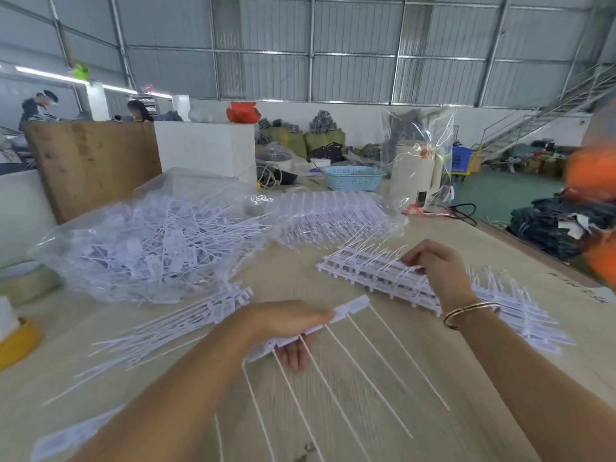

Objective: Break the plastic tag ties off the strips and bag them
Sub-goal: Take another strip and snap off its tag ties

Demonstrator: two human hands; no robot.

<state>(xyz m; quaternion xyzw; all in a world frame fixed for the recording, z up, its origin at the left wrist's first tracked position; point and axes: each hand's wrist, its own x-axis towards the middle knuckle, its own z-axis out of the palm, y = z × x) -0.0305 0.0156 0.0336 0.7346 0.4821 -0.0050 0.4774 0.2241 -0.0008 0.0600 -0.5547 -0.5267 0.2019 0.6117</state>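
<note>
At lower centre the left hand grips a tag-tie strip while the right hand pinches ties on the stacked strips at centre right; snapping cleanly probably means bending at the spine, beside the bag.

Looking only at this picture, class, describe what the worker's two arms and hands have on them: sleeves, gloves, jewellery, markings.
Both forearms are bare, with no sleeve in view, and neither the left hand nor the right hand wears a glove. The right wrist carries thin metal bangles, gold-toned, looped loosely around it. The left wrist shows no jewellery. No rings or markings can be made out.
</note>
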